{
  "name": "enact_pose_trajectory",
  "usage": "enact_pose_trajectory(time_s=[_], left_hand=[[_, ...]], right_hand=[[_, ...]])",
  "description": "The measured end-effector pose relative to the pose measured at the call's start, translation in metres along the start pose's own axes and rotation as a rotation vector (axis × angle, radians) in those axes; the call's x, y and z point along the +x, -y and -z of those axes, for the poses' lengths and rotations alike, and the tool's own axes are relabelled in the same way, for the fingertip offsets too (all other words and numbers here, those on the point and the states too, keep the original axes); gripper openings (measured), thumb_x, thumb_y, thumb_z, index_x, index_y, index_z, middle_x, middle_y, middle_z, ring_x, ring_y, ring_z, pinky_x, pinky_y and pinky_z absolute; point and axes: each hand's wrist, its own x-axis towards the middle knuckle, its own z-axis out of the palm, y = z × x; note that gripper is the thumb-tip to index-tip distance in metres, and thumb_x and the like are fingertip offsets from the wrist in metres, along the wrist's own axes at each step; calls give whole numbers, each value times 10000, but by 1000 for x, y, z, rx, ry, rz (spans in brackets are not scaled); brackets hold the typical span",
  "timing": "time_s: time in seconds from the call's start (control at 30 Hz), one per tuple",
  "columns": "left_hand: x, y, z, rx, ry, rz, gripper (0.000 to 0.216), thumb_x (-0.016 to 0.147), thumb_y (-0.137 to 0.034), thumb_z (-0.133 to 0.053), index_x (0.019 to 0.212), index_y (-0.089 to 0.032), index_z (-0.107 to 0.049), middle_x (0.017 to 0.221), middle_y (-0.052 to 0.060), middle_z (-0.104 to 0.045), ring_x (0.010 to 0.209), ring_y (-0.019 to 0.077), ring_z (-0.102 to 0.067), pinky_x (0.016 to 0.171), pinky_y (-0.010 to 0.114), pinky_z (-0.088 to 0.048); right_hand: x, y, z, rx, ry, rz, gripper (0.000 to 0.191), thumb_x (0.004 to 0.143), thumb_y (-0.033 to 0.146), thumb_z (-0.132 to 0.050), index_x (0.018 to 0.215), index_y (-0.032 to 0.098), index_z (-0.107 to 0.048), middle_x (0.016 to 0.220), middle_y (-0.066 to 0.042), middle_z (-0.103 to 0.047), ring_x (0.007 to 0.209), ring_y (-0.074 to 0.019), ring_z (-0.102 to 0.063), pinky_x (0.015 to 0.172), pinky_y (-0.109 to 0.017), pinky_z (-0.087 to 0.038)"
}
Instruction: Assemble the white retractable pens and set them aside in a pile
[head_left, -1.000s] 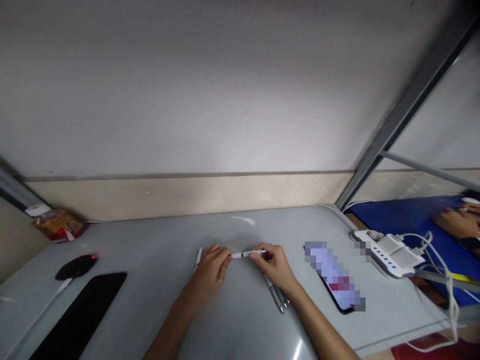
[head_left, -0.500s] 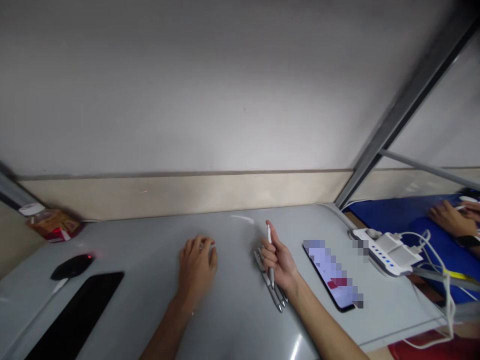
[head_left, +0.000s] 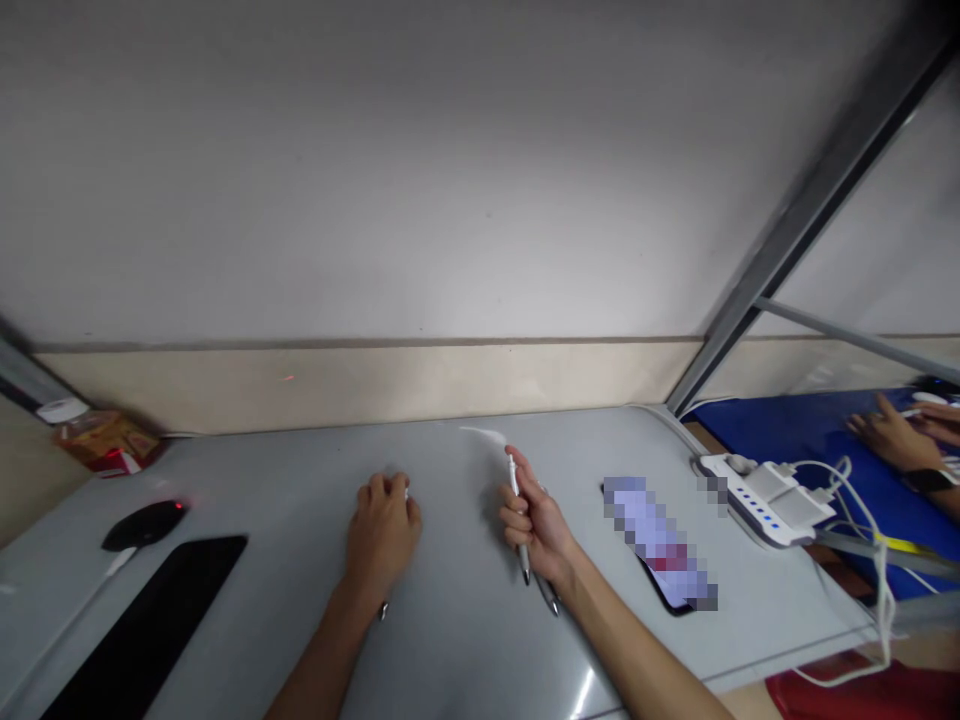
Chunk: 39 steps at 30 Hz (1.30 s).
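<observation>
My right hand (head_left: 536, 525) grips a white and silver click pen (head_left: 523, 560) upright, tip down, with the thumb on its top end. Behind that wrist, another pen (head_left: 551, 598) shows only its grey tip end; the hand hides the rest. My left hand (head_left: 384, 530) rests low at the grey table, palm down with curled fingers. A pen (head_left: 384, 610) lies beneath its palm, its tip showing by the wrist and a pale bit by the thumb.
A phone (head_left: 660, 550) with a lit, blurred screen lies right of my right hand. Beyond it are a white power strip (head_left: 757, 500) and cables. At left are a black mouse-like device (head_left: 144, 525), a black flat slab (head_left: 150, 630) and a bottle (head_left: 105, 440). Another person's hand (head_left: 892, 435) is far right.
My right hand has moved left with its pen, and fewer of the pens beneath it show. My left hand has shifted slightly left, with the pen tip by its wrist now plainer.
</observation>
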Motion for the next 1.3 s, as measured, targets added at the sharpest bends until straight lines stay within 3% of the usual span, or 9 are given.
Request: enact_pose_trajectory(time_s=[0.17, 0.67, 1.2, 1.3], left_hand=[[0, 2, -2, -29, -29, -25, 234, 873, -225, -412, 1026, -150, -573, 1022, 105, -497, 955, 232, -491, 827, 342, -439], [0, 0, 4, -57, 44, 10, 245, 889, -248, -384, 1048, -165, -552, 1032, 101, -502, 976, 232, -501, 749, 321, -449], [0, 1, 4, 1, -13, 5, 265, 876, -271, -417, 1075, -154, -546, 1035, 118, -500, 986, 251, -480, 802, 353, -439], [0, 0, 5, 27, -35, -6, 240, 876, -277, -417, 1025, -146, -552, 1013, 118, -504, 963, 250, -483, 789, 346, -438]], right_hand=[[0, 0, 1, -12, -3, 14, 375, 838, 435, -655, 1154, 379, -460, 587, 102, -253, 424, -40, -99, 372, -147, -40], [1, 3, 0, -67, -34, 78, 373, 828, 440, -660, 1132, 360, -459, 590, 102, -259, 428, -43, -90, 375, -149, -50], [0, 6, -2, -107, -51, 85, 322, 833, 462, -639, 1070, 320, -473, 566, 109, -246, 419, -43, -77, 369, -147, -50], [-2, 9, -4, -137, -46, 96, 354, 841, 447, -629, 1135, 321, -479, 574, 104, -280, 417, -42, -106, 369, -145, -70]])
